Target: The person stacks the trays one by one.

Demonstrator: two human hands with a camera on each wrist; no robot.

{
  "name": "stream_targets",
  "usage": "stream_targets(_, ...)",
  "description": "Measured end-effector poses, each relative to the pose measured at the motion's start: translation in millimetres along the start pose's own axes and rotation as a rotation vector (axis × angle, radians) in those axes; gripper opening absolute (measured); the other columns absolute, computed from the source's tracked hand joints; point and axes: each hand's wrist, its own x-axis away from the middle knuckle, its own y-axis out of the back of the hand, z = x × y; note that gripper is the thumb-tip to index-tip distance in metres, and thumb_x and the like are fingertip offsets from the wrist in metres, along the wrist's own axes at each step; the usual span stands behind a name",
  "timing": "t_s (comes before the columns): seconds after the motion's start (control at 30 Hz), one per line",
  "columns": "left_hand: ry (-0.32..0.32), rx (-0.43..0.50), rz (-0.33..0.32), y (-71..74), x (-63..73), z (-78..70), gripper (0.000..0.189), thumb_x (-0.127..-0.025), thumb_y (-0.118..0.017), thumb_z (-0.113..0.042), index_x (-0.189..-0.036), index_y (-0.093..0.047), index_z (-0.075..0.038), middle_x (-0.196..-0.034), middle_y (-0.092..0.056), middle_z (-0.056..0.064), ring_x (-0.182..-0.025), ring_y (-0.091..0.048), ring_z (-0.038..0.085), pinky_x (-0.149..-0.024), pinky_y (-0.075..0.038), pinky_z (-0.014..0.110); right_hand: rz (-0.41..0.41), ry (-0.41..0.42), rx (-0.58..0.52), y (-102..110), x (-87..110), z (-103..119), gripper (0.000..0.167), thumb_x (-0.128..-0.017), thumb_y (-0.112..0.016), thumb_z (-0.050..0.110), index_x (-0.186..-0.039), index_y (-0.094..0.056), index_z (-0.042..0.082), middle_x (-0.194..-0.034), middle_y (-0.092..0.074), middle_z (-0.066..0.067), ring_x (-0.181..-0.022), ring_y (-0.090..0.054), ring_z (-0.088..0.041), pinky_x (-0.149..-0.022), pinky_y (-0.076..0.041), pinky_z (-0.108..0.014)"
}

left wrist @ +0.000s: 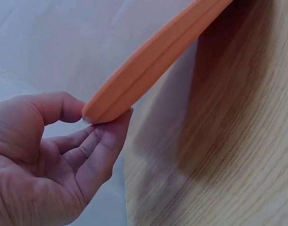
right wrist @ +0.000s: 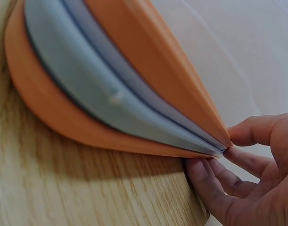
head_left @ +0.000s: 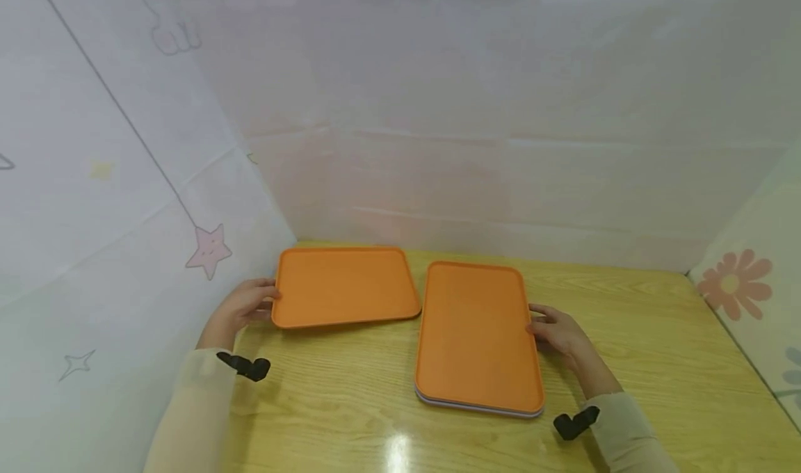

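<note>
Two groups of flat trays with rounded corners lie on the wooden table. At the left, my left hand (head_left: pixel 247 300) pinches the short edge of a single orange tray (head_left: pixel 344 285). Its thumb is on top and its fingers are underneath, and that end is tilted up off the table in the left wrist view. My right hand (head_left: pixel 560 332) grips the right long edge of a tray stack (head_left: pixel 478 337), thumb at the top rim, fingers under the bottom one. Orange tops the stack; lavender, blue-grey and another orange layer (right wrist: pixel 50 113) show below in the right wrist view.
The wood-grain table (head_left: pixel 325 403) meets a pale sheet wall (head_left: pixel 475 181) at the back. Printed sheets also stand along the left and right sides, one with a pink star (head_left: pixel 209 250), the other with a red flower (head_left: pixel 735 285). A black band part (head_left: pixel 250 367) sits at the left sleeve.
</note>
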Motion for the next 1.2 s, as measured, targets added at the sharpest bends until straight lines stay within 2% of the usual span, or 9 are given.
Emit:
stream_targets(0.2, -0.018, 0.129, -0.024, -0.6, 8.6, 2.3, 0.071, -0.102, -0.057, -0.011, -0.159, -0.018, 0.006, -0.102, -0.065, -0.002, -0.087, -0.068, 0.012, -0.073, -0.060, 0.028, 0.009, 0.002, -0.004, 0.4, 1.1, 1.3, 0.067, -0.100, -0.062, 0.014, -0.157, -0.030, -0.001, -0.146, -0.046, -0.033, -0.107, -0.068, -0.023, -0.084, -0.059, -0.038)
stream_targets(0.43, -0.076, 0.144, -0.050, 0.3, 20.0, 7.8, 0.068, -0.104, -0.056, -0.012, -0.156, -0.019, 0.010, -0.097, -0.066, -0.006, -0.086, -0.068, 0.013, -0.073, -0.060, 0.030, 0.013, 0.004, -0.009, -0.3, 1.6, 0.3, 0.066, -0.101, -0.061, 0.014, -0.157, -0.030, -0.001, -0.147, -0.045, -0.033, -0.108, -0.067, -0.025, -0.085, -0.059, -0.038)
stream_targets(0.67, -0.087, 0.170, -0.085, -2.5, 34.1, 10.3, 0.067, -0.104, -0.055, -0.011, -0.156, -0.019, 0.010, -0.094, -0.067, -0.009, -0.084, -0.068, 0.009, -0.071, -0.059, 0.026, 0.000, 0.005, -0.017, -1.1, 6.0, -1.8, 0.062, -0.103, -0.060, 0.015, -0.155, -0.033, -0.003, -0.144, -0.048, -0.032, -0.107, -0.067, -0.023, -0.087, -0.059, -0.038)
stream_targets(0.8, -0.105, 0.207, -0.071, -10.1, 40.8, 10.8, 0.068, -0.104, -0.055, -0.011, -0.158, -0.017, 0.008, -0.097, -0.068, -0.009, -0.087, -0.069, 0.009, -0.075, -0.060, 0.027, -0.042, 0.020, 0.000, -0.5, 13.8, 0.5, 0.060, -0.102, -0.061, 0.015, -0.153, -0.037, -0.006, -0.140, -0.052, -0.031, -0.105, -0.068, -0.021, -0.088, -0.058, -0.036)
stream_targets(0.97, -0.146, 0.269, -0.058, -24.0, 48.7, 7.7, 0.068, -0.105, -0.054, -0.009, -0.158, -0.015, 0.008, -0.098, -0.069, -0.008, -0.088, -0.070, 0.011, -0.076, -0.061, 0.030, -0.097, 0.052, -0.016, 1.9, 27.7, 8.6, 0.055, -0.102, -0.059, 0.011, -0.150, -0.039, -0.008, -0.135, -0.054, -0.031, -0.108, -0.068, -0.026, -0.093, -0.057, -0.043)
stream_targets(1.03, -0.161, 0.283, -0.059, -28.3, 51.2, 5.3, 0.067, -0.105, -0.053, -0.008, -0.158, -0.015, 0.009, -0.098, -0.069, -0.008, -0.088, -0.071, 0.011, -0.076, -0.061, 0.031, -0.094, 0.063, -0.030, 2.3, 32.3, 11.3, 0.055, -0.103, -0.057, 0.010, -0.151, -0.038, -0.008, -0.136, -0.053, -0.032, -0.110, -0.066, -0.029, -0.095, -0.056, -0.046)
stream_targets(1.2, -0.171, 0.316, -0.074, -38.6, 56.6, -3.1, 0.067, -0.104, -0.054, -0.007, -0.158, -0.016, 0.008, -0.096, -0.069, -0.009, -0.086, -0.070, 0.010, -0.075, -0.060, 0.029, -0.081, 0.105, -0.032, 0.4, 41.2, 16.4, 0.054, -0.103, -0.059, 0.011, -0.149, -0.040, -0.008, -0.129, -0.057, -0.028, -0.105, -0.066, -0.024, -0.092, -0.058, -0.042)
